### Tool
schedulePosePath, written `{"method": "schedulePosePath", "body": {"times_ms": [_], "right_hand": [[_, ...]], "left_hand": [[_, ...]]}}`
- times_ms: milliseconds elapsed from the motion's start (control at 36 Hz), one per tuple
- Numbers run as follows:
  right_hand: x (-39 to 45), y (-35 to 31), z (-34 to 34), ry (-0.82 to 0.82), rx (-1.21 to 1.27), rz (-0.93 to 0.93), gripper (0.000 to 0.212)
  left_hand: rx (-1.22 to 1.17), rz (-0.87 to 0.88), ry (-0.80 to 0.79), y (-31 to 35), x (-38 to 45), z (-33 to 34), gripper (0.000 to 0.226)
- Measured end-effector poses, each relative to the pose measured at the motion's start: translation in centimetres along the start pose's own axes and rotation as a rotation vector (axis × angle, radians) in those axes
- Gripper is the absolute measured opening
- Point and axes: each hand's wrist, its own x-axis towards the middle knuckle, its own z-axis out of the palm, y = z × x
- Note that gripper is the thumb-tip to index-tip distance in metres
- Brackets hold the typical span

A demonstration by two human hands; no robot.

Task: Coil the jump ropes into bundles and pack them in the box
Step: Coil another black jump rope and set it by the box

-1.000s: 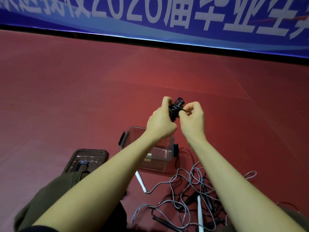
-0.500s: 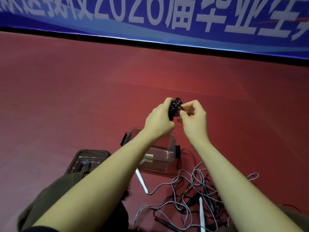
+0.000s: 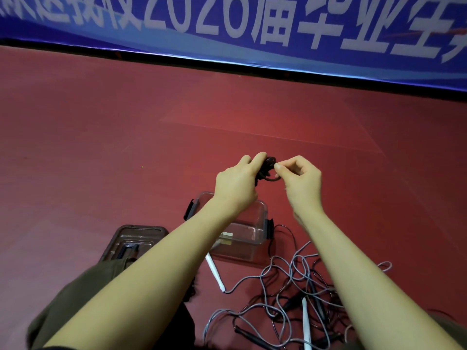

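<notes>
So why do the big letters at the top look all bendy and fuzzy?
Head view: the wide lens curves the banner near the edge, and its letters are blurred; the hands, left hand and right hand, look sharper on the black rope bundle.

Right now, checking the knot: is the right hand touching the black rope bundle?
Touching. The head view shows the right hand pinching a loop of the black rope bundle, which the left hand grips.

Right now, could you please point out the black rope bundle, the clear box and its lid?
black rope bundle point(image 3: 267, 165), head view, coils showing between the hands.
clear box point(image 3: 262, 224), head view, right wall.
lid point(image 3: 137, 236), head view, top face.
</notes>
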Motion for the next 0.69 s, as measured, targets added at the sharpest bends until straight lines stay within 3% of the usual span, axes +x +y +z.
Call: {"method": "schedulePosePath", "body": {"times_ms": [278,500,694], "right_hand": [[0.1,0.5,-0.5,-0.071,-0.306,0.02,0.01],[-0.2,0.2,-0.6,-0.051,0.042,0.156,0.016],[-0.4,-0.6,0.1,-0.006,0.11,0.127,0.017]], "left_hand": [[0.205,0.104,-0.003,-0.3,-0.4,0.1,0.053],[0.131,0.074,0.011,-0.3,-0.4,0.1,0.053],[0.004,-0.026,0.017,-0.1,0.2,0.3,0.052]]}}
